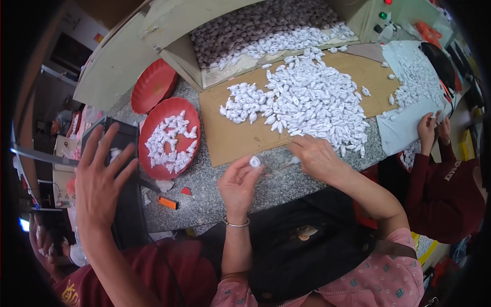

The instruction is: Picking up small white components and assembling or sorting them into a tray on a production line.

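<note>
Your left hand [238,181] was raised off the stone top with its fingertips pinched on one piece [254,161]. You held it up and clear of your palm, likely so you could look it over. It was small, white and rounded, with a glossy, wrapped look and a darker hollow at its end.

Your right hand [317,156] lay palm down just to the right of it, fingers bent at the near edge of the pile [307,102]. Whether it gripped anything I cannot tell; a white bit [292,161] showed beside its fingertips. The pile lay spread on cardboard [230,138] directly beyond both hands, probably so the next one was within easy reach.

To the left of your left hand stood a red plate [174,110] with more white pieces, close enough to drop into. Further left, a co-worker's hand [97,179] was spread open. Far to your right, another person's hands [429,128] worked at a second heap.
</note>
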